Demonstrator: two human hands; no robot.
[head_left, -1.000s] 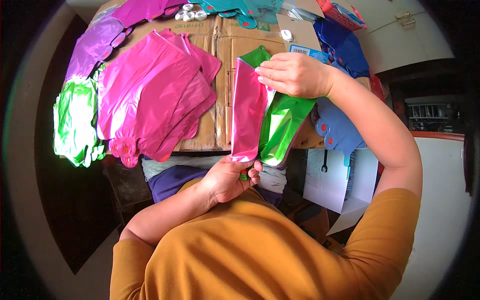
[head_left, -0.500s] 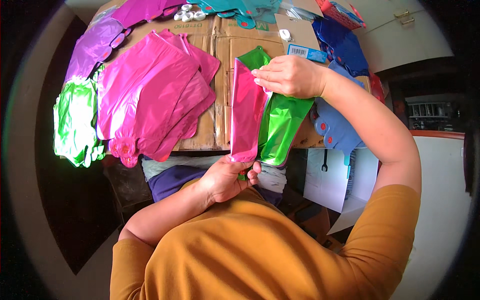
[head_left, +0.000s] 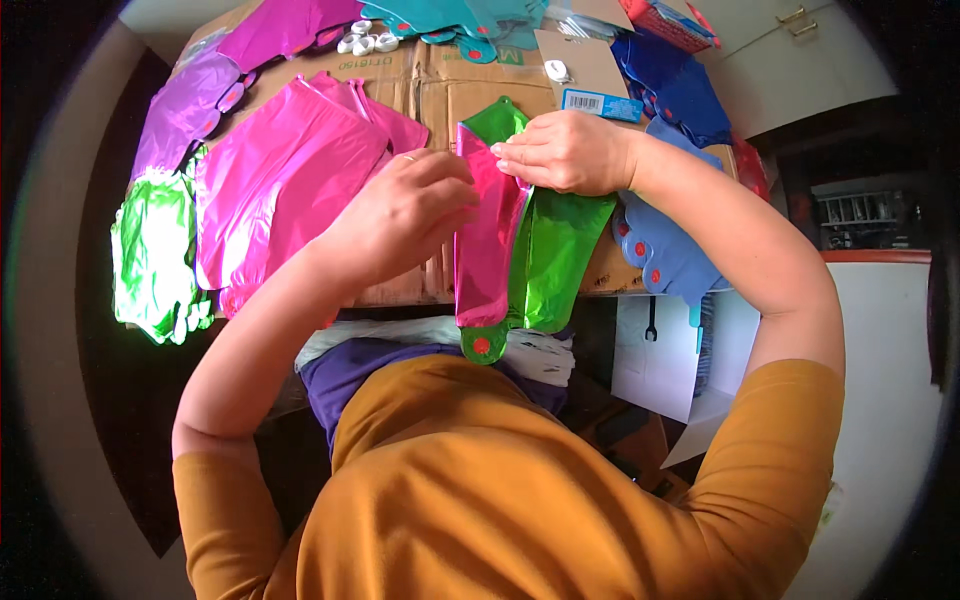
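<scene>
Flat foil balloons lie one on the other in front of me: a pink foil balloon (head_left: 482, 268) folded over a green foil balloon (head_left: 565, 255). The green one's round tab with a red dot hangs past the near table edge. My right hand (head_left: 572, 152) pinches the foil near its upper part, thumb and fingertips closed at the fold. Left of the pink strip, my left hand (head_left: 405, 215) is raised with loosely bent fingers and nothing seen in them. Its fingertips are near the strip's edge; whether they touch is unclear. Behind that hand spreads a pile of pink foil balloons (head_left: 270, 190).
Around the cardboard table top (head_left: 410, 95) lie purple (head_left: 190, 115), bright green (head_left: 157, 255), teal (head_left: 460, 20), dark blue (head_left: 675, 90) and light blue foil balloons (head_left: 668, 240). White rings (head_left: 368, 42), a blue package (head_left: 602, 105) and a red basket (head_left: 672, 22) sit toward the back.
My left hand has let go of the balloons' near end and moved up and left beside the pink strip. The red-dotted tab now shows. My right hand keeps its pinch.
</scene>
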